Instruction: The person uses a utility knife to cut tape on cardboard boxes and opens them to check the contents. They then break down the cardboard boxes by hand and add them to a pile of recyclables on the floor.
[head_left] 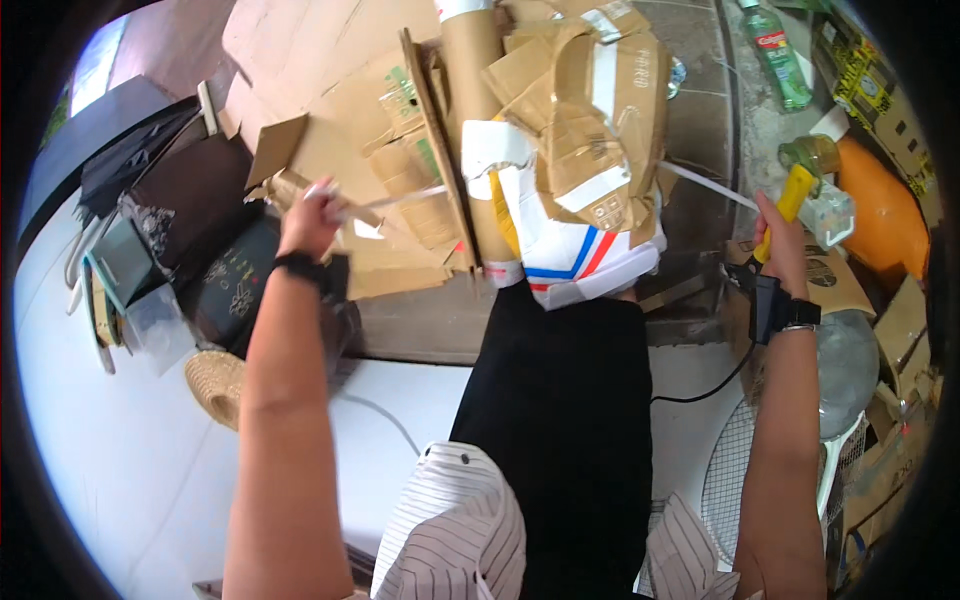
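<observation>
My left hand [312, 222] is closed around one end of a white strap [405, 196], over a large flattened cardboard sheet. The strap runs behind an upright cardboard panel [435, 150] and comes out on the far side of a pile of folded cardboard [610, 110]. From there a taut white length leads to my right hand [785, 245], closed on it. That hand also grips a tool with a yellow handle [793, 198]; its working end is hidden. A white box with blue and red stripes [580, 250] and a cardboard tube [470, 60] lie in the pile.
Dark bags [190, 180], a clear plastic bin [158, 325] and a straw hat [215, 385] are at left. A green bottle [780, 55], a glass jar [810, 155], an orange object [880, 205] and a racket [725, 470] crowd the right side.
</observation>
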